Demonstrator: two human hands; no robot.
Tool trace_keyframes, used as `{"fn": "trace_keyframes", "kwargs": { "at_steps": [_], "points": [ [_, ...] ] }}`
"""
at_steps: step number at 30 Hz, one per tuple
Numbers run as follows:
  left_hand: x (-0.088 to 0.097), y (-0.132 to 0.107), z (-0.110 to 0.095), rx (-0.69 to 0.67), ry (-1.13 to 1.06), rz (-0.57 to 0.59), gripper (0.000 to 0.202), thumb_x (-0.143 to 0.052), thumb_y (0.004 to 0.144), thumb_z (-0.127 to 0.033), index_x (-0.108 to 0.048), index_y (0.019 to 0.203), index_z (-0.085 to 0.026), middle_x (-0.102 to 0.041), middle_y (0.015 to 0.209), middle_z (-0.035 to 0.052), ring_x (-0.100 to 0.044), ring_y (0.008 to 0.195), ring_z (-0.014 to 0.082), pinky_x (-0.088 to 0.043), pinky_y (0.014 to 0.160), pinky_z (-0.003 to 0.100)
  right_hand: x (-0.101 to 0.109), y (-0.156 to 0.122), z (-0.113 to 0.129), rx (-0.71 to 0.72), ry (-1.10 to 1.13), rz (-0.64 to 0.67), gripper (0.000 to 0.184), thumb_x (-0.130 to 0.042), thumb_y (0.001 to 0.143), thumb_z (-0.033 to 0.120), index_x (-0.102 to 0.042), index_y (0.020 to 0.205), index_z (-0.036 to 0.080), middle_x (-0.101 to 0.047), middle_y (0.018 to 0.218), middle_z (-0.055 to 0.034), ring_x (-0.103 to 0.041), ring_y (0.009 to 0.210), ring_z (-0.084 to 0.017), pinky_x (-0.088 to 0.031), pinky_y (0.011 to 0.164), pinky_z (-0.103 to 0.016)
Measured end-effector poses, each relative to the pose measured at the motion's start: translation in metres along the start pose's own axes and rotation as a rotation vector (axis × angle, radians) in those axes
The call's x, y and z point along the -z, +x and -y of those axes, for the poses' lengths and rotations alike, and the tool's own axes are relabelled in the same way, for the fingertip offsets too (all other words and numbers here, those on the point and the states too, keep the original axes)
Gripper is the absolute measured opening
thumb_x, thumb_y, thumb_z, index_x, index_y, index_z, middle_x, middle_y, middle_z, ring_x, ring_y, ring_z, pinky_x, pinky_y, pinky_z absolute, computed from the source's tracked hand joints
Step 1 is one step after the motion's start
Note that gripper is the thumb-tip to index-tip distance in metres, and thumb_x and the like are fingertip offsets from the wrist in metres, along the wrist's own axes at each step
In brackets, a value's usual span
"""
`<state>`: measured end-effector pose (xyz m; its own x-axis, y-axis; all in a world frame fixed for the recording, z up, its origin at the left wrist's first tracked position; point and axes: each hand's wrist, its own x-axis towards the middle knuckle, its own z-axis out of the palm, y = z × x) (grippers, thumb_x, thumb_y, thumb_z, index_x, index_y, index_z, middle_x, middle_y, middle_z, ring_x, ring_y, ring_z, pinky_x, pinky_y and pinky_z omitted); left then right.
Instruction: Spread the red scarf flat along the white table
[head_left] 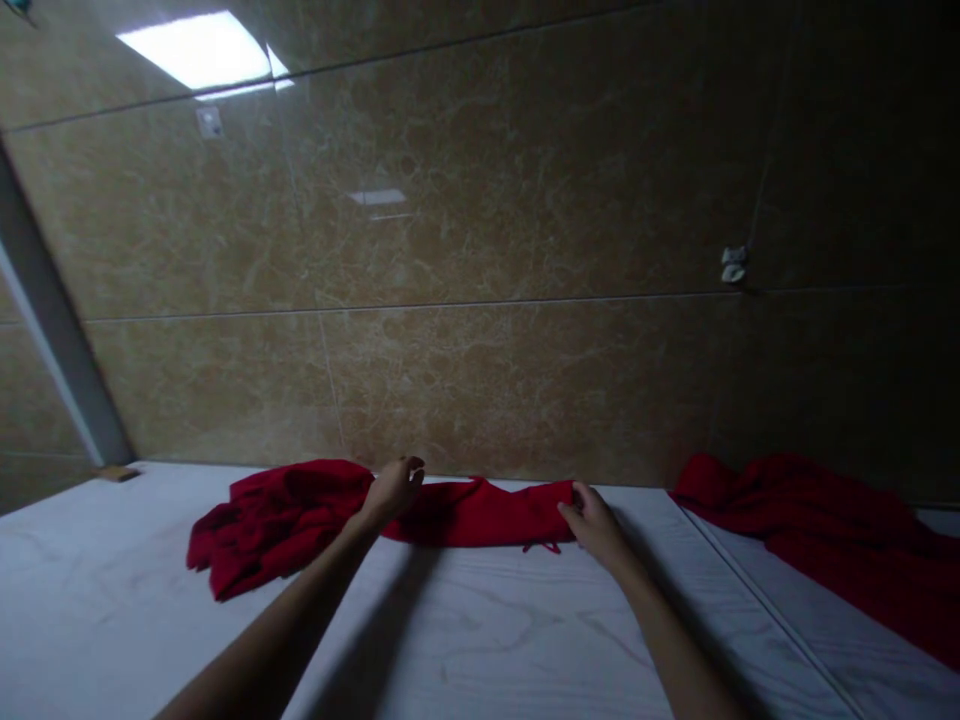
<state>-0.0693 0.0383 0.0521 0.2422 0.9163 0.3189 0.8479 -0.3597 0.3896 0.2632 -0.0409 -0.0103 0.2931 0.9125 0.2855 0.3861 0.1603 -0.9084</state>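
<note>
A red cloth garment point(480, 515) lies along the back of the white table, its right part stretched into a flat narrow strip and its left part bunched in loose folds. Thin red strings hang from the strip's lower edge near its right end. My right hand point(596, 525) pinches that right end between thumb and fingers. Over the place where the folds meet the strip is my left hand point(394, 490), its fingers loosely curled and apart, with no cloth visible between the tips. What kind of garment it is cannot be made out.
More red cloth point(817, 520) lies heaped on the right, across a seam in the white tabletop point(487, 640). A tan marbled tile wall point(487, 390) rises behind the table. A grey post point(56, 310) stands at left, near a small brown block point(118, 473). A socket point(734, 264) is on the wall.
</note>
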Motion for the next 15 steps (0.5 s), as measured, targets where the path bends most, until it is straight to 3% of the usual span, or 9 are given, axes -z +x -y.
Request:
{"fn": "trace_keyframes", "kwargs": {
  "at_steps": [3, 6, 8, 11, 15],
  "points": [
    [-0.031, -0.007, 0.010, -0.022, -0.043, -0.128, 0.038, -0.042, 0.096, -0.015, -0.072, 0.118, -0.012, -0.071, 0.123, 0.0174, -0.068, 0.112, 0.0276, -0.050, 0.099, 0.038, 0.005, 0.005, -0.001, 0.058, -0.051, -0.183, 0.029, -0.060, 0.070, 0.035, -0.061, 0.096, 0.023, -0.062, 0.080, -0.0028, -0.063, 0.080, -0.023, -0.051, 0.075, -0.035],
    [-0.042, -0.017, 0.023, -0.075, -0.116, -0.207, 0.032, -0.052, 0.091, -0.016, -0.072, 0.116, -0.015, -0.072, 0.105, 0.0108, -0.068, 0.096, 0.0238, -0.052, 0.090, 0.034, -0.001, 0.002, 0.007, 0.134, -0.098, -0.246, 0.035, -0.056, 0.074, 0.039, -0.065, 0.102, 0.020, -0.052, 0.069, 0.0014, -0.057, 0.070, -0.021, -0.048, 0.074, -0.035],
    [-0.043, -0.020, 0.027, -0.064, -0.127, -0.176, 0.028, -0.054, 0.092, -0.018, -0.074, 0.112, -0.016, -0.072, 0.103, 0.0102, -0.069, 0.097, 0.0230, -0.051, 0.090, 0.033, -0.011, -0.004, 0.017, 0.233, -0.121, -0.238, 0.036, -0.053, 0.078, 0.040, -0.067, 0.104, 0.019, -0.048, 0.066, 0.0032, -0.053, 0.064, -0.019, -0.045, 0.069, -0.033],
    [-0.040, -0.022, 0.027, 0.008, -0.060, -0.047, 0.027, -0.054, 0.099, -0.027, -0.077, 0.111, -0.018, -0.073, 0.116, 0.0126, -0.069, 0.109, 0.0263, -0.050, 0.096, 0.037, -0.027, -0.015, 0.031, 0.361, -0.123, -0.163, 0.035, -0.052, 0.082, 0.037, -0.070, 0.107, 0.018, -0.048, 0.067, 0.0032, -0.053, 0.064, -0.017, -0.046, 0.069, -0.030],
    [-0.041, -0.027, 0.023, 0.066, 0.048, 0.101, 0.036, -0.060, 0.100, -0.044, -0.076, 0.126, -0.023, -0.069, 0.136, 0.0129, -0.062, 0.129, 0.0334, -0.045, 0.108, 0.050, -0.042, -0.030, 0.031, 0.364, -0.142, -0.043, 0.037, -0.053, 0.083, 0.033, -0.073, 0.110, 0.018, -0.050, 0.068, 0.0028, -0.055, 0.064, -0.016, -0.047, 0.069, -0.029]
  ]
}}
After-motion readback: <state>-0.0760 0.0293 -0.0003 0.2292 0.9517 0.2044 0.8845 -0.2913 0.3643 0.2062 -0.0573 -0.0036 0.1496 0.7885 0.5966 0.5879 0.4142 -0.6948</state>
